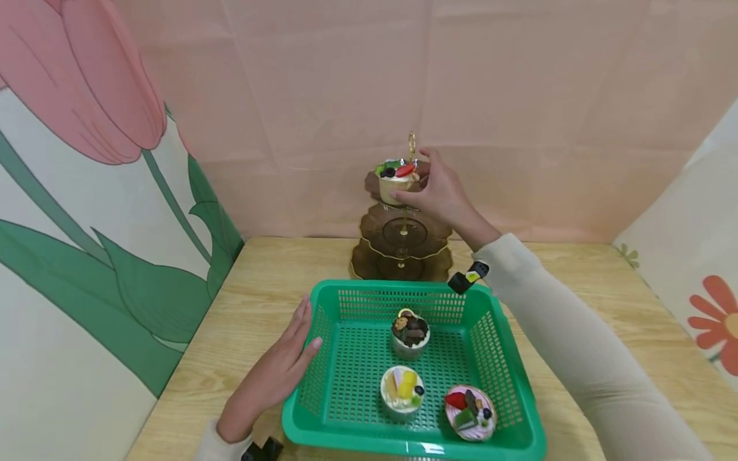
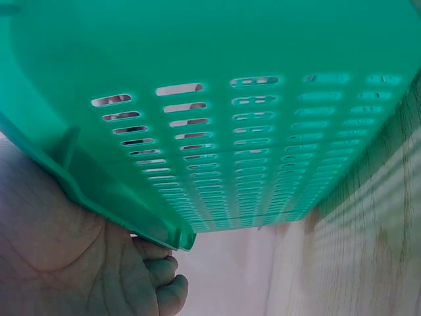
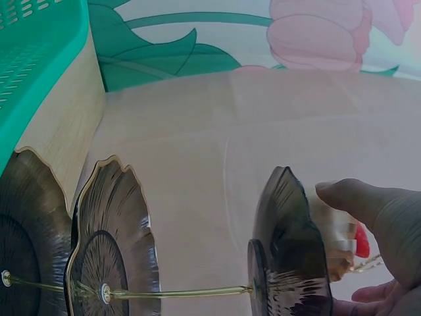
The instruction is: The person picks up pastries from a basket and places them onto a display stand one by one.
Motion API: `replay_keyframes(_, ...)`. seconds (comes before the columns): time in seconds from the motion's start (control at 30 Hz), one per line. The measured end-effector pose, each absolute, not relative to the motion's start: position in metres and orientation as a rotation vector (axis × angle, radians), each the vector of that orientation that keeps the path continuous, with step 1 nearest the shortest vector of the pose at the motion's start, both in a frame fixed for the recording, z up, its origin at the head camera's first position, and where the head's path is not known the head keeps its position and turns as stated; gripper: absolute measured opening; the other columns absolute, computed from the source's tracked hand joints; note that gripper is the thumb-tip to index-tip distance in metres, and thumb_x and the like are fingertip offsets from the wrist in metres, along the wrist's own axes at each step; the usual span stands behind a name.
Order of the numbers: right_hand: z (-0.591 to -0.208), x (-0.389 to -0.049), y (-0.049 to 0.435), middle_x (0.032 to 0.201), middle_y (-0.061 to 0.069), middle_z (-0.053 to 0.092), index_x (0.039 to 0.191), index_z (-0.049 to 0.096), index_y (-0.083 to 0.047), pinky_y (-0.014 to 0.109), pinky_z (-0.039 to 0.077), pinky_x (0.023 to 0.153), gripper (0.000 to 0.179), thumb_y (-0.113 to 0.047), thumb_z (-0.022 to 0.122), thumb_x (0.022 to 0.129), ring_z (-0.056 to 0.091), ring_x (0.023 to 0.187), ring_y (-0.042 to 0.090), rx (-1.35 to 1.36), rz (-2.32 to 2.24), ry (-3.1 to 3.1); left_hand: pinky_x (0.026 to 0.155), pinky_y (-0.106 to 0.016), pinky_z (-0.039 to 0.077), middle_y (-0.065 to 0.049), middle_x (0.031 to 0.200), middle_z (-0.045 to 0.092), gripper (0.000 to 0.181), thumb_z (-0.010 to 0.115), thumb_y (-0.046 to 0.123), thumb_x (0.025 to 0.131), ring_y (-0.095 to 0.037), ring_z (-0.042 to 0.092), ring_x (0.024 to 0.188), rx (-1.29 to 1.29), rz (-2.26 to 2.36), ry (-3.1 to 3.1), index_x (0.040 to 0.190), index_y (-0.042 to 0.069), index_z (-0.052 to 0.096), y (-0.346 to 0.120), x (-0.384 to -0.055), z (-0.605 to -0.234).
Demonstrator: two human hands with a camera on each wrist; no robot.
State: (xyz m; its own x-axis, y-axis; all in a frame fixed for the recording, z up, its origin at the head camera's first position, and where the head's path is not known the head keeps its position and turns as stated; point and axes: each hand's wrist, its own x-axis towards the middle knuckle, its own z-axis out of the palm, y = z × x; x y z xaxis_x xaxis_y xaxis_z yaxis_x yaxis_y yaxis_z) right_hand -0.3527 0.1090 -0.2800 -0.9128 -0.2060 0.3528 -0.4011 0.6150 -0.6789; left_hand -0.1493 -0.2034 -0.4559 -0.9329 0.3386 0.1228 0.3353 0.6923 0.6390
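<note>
At the top tier of a three-tier brown stand (image 1: 406, 237), my right hand (image 1: 442, 193) grips a fruit-topped dessert cup (image 1: 392, 189) from its right side. The thumb lies along the front of the cup; in the right wrist view it appears over the top plate (image 3: 289, 243), with the cup partly hidden behind plate and thumb. My left hand (image 1: 279, 362) rests with straight fingers against the left rim of a green basket (image 1: 323, 419). Inside the basket are a chocolate-topped cup (image 1: 410, 333), a yellow-fruit cup (image 1: 401, 392) and a pink-cream dessert (image 1: 469, 413).
The basket stands on a wooden table (image 1: 277, 269), just in front of the stand. A gold ring handle (image 1: 412, 144) rises from the stand's top. Behind hangs a pink backdrop (image 1: 490, 96), with tulip-printed cloth (image 1: 75, 269) at the left.
</note>
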Motion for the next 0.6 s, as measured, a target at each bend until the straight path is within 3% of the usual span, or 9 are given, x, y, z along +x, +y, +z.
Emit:
replay_keyframes(0.47, -0.283, -0.307, 0.129, 0.140, 0.018, 0.052, 0.158, 0.028, -0.007, 0.053, 0.040, 0.108, 0.099, -0.027, 0.088, 0.082, 0.051, 0.128, 0.038, 0.529, 1.190, -2.514, 0.116, -0.058, 0.028, -0.001, 0.170, -0.009, 0.071, 0.036, 0.041, 0.111, -0.028, 0.010, 0.154, 0.611, 1.008, 2.918, 0.163, 0.008, 0.000, -0.211, -0.148, -0.454)
replay_keyframes(0.6, -0.289, -0.290, 0.134, 0.139, 0.019, 0.052, 0.156, 0.031, -0.006, 0.054, 0.044, 0.106, 0.095, -0.023, 0.088, 0.082, 0.053, 0.127, 0.038, 0.584, 1.178, -2.452, 0.117, -0.058, 0.026, -0.001, 0.170, -0.009, 0.070, 0.038, 0.037, 0.112, -0.028, 0.009, 0.154, 0.608, 1.018, 2.911, 0.163, 0.009, 0.000, -0.213, -0.149, -0.454)
